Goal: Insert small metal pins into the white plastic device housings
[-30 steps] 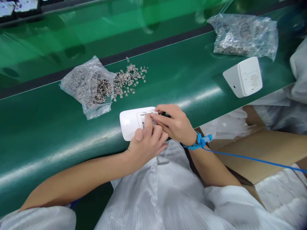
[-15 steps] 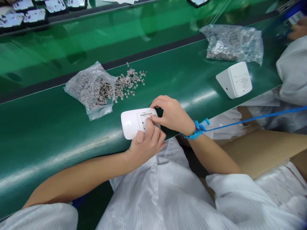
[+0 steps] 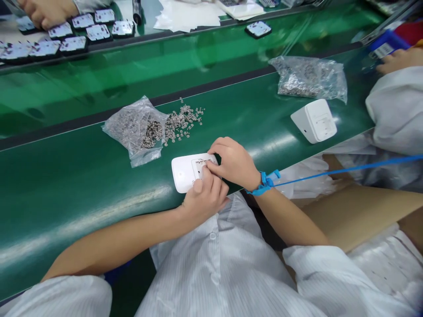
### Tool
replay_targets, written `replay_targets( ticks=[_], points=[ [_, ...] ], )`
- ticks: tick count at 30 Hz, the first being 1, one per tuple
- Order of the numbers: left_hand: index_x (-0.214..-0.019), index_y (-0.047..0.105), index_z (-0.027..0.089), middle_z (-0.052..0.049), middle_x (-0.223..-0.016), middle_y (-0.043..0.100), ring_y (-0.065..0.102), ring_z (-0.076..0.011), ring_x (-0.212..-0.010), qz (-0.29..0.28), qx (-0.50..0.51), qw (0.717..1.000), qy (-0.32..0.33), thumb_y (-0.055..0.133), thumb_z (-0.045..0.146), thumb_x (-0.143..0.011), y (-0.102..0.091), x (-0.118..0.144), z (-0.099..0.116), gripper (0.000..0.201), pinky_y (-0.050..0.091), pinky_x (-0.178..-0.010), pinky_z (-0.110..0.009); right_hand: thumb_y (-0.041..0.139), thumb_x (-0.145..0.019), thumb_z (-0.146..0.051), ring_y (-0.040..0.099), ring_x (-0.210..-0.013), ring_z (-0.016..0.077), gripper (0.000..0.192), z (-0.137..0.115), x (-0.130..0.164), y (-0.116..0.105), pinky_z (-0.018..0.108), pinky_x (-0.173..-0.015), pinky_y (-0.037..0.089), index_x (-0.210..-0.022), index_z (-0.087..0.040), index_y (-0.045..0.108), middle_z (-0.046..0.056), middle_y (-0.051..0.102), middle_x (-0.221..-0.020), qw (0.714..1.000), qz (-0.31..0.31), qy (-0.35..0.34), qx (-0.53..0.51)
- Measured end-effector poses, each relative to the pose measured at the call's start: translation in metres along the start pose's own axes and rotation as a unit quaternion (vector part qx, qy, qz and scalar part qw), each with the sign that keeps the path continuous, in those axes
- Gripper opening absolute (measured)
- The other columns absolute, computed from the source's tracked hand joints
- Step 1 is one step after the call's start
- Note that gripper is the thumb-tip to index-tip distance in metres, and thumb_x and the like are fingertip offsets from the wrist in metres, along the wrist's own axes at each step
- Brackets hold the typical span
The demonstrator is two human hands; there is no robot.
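A white plastic housing (image 3: pixel 182 174) with rounded corners lies on the green work surface, its recessed compartment facing up. Curled around its near side, my left hand (image 3: pixel 206 193) presses its index fingertip into the recess, with the thumb at the near edge. My right hand (image 3: pixel 234 162), wearing a blue wrist strap (image 3: pixel 264 182), grips the far right corner; its thumb reaches into the compartment beside the left index finger. Fingers hide part of the recess, so any small piece under them cannot be made out. Beyond the housing, small metal clips (image 3: pixel 181 123) spill from a clear plastic bag (image 3: pixel 127 127).
To the right stand a second white housing (image 3: pixel 319 121) and another bag of metal parts (image 3: pixel 307 79). A blue cord (image 3: pixel 346 169) runs from the strap. Co-workers' hands (image 3: pixel 49 11) (image 3: pixel 401 59) show at the edges. Black-framed units (image 3: pixel 99 33) sit across the green barrier (image 3: pixel 165 57).
The view has tilted up and shifted slightly, showing more of the far bench and a co-worker's hand there. My hands stay on the housing, with only slight finger movement.
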State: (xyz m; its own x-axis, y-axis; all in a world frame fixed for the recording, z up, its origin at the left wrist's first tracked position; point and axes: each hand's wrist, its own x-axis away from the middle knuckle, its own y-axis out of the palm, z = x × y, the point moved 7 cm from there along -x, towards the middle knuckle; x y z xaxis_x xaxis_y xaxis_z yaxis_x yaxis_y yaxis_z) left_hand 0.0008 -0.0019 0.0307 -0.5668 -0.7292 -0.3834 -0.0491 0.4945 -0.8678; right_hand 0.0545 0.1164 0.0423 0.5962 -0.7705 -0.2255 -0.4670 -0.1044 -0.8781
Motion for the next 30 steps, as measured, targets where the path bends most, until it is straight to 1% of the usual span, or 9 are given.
replay_targets(
  ticks=[6, 13, 17, 21, 23, 25, 27, 29, 30],
  points=[
    [-0.103, 0.069, 0.013, -0.017, -0.113, 0.072, 0.063, -0.0381, -0.117, 0.014, -0.013, 1.0, 0.0, 0.054, 0.045, -0.1, -0.002, 0.0, 0.0, 0.036, 0.029, -0.084, -0.041, 0.07, -0.085, -0.022, 0.059, -0.092, 0.0263, 0.005, 0.003, 0.003, 0.004, 0.04, -0.081, 0.045, -0.084, -0.017, 0.07, 0.01, 0.069, -0.095, 1.0, 0.018, 0.001, 0.001],
    [-0.114, 0.071, 0.007, -0.023, -0.117, 0.071, 0.063, -0.0402, -0.121, 0.007, -0.024, 0.999, -0.023, 0.055, 0.044, -0.1, -0.002, 0.003, 0.002, 0.043, 0.026, -0.077, -0.038, 0.074, -0.088, -0.035, 0.056, -0.092, 0.0263, 0.019, -0.002, -0.003, 0.002, 0.039, -0.077, 0.041, -0.086, -0.016, 0.071, 0.01, 0.07, -0.097, 0.999, -0.01, -0.038, 0.031],
    [-0.116, 0.071, 0.005, -0.023, -0.117, 0.072, 0.064, -0.0403, -0.119, 0.008, -0.025, 0.999, -0.024, 0.057, 0.045, -0.099, -0.002, 0.004, 0.002, 0.045, 0.028, -0.079, -0.039, 0.068, -0.095, -0.04, 0.052, -0.09, 0.0264, 0.028, -0.011, -0.007, 0.005, 0.04, -0.072, 0.037, -0.082, -0.016, 0.071, 0.012, 0.069, -0.093, 0.99, -0.019, -0.097, 0.099],
    [-0.116, 0.07, 0.004, -0.025, -0.12, 0.07, 0.063, -0.04, -0.121, 0.004, -0.025, 0.999, -0.026, 0.06, 0.049, -0.097, -0.002, -0.001, 0.001, 0.049, 0.03, -0.081, -0.039, 0.057, -0.101, -0.027, 0.053, -0.087, 0.0249, 0.03, -0.02, -0.003, 0.011, 0.039, -0.07, 0.035, -0.076, -0.017, 0.07, 0.011, 0.067, -0.087, 0.975, -0.014, -0.164, 0.147],
    [-0.113, 0.071, 0.007, -0.024, -0.119, 0.071, 0.063, -0.038, -0.121, 0.001, -0.01, 1.0, -0.03, 0.061, 0.051, -0.097, -0.004, 0.0, -0.002, 0.049, 0.033, -0.082, -0.041, 0.055, -0.102, -0.025, 0.056, -0.087, 0.0239, 0.028, -0.018, 0.0, 0.005, 0.038, -0.071, 0.037, -0.08, -0.017, 0.072, 0.011, 0.068, -0.088, 0.974, 0.003, -0.178, 0.139],
    [-0.105, 0.072, 0.01, -0.02, -0.111, 0.073, 0.064, -0.0358, -0.118, 0.001, 0.008, 0.999, -0.043, 0.058, 0.05, -0.097, -0.009, 0.008, -0.011, 0.043, 0.035, -0.08, -0.043, 0.056, -0.101, -0.033, 0.059, -0.092, 0.0243, 0.025, -0.005, 0.005, -0.009, 0.038, -0.076, 0.042, -0.094, -0.016, 0.073, 0.012, 0.07, -0.098, 0.977, 0.034, -0.171, 0.12],
    [-0.095, 0.072, 0.014, -0.016, -0.099, 0.072, 0.066, -0.0347, -0.113, -0.001, 0.015, 0.997, -0.076, 0.053, 0.046, -0.098, -0.015, 0.026, -0.03, 0.037, 0.037, -0.076, -0.044, 0.056, -0.101, -0.043, 0.061, -0.1, 0.0266, 0.032, 0.028, 0.01, -0.033, 0.04, -0.083, 0.047, -0.11, -0.016, 0.071, 0.014, 0.07, -0.112, 0.982, 0.095, -0.113, 0.12],
    [-0.089, 0.071, 0.017, -0.014, -0.092, 0.071, 0.066, -0.0366, -0.109, 0.008, 0.012, 0.994, -0.107, 0.056, 0.042, -0.096, -0.024, 0.047, -0.055, 0.03, 0.038, -0.07, -0.043, 0.054, -0.102, -0.044, 0.059, -0.109, 0.0303, 0.037, 0.081, 0.022, -0.065, 0.044, -0.093, 0.047, -0.119, -0.014, 0.067, 0.018, 0.068, -0.12, 0.97, 0.188, 0.012, 0.151],
    [-0.089, 0.071, 0.017, -0.014, -0.093, 0.07, 0.065, -0.0373, -0.108, 0.02, 0.03, 0.995, -0.093, 0.06, 0.04, -0.095, -0.03, 0.055, -0.064, 0.026, 0.04, -0.068, -0.041, 0.053, -0.102, -0.043, 0.058, -0.114, 0.0327, 0.04, 0.111, 0.032, -0.082, 0.047, -0.097, 0.046, -0.122, -0.011, 0.065, 0.021, 0.066, -0.124, 0.952, 0.232, 0.09, 0.175]
  ],
)
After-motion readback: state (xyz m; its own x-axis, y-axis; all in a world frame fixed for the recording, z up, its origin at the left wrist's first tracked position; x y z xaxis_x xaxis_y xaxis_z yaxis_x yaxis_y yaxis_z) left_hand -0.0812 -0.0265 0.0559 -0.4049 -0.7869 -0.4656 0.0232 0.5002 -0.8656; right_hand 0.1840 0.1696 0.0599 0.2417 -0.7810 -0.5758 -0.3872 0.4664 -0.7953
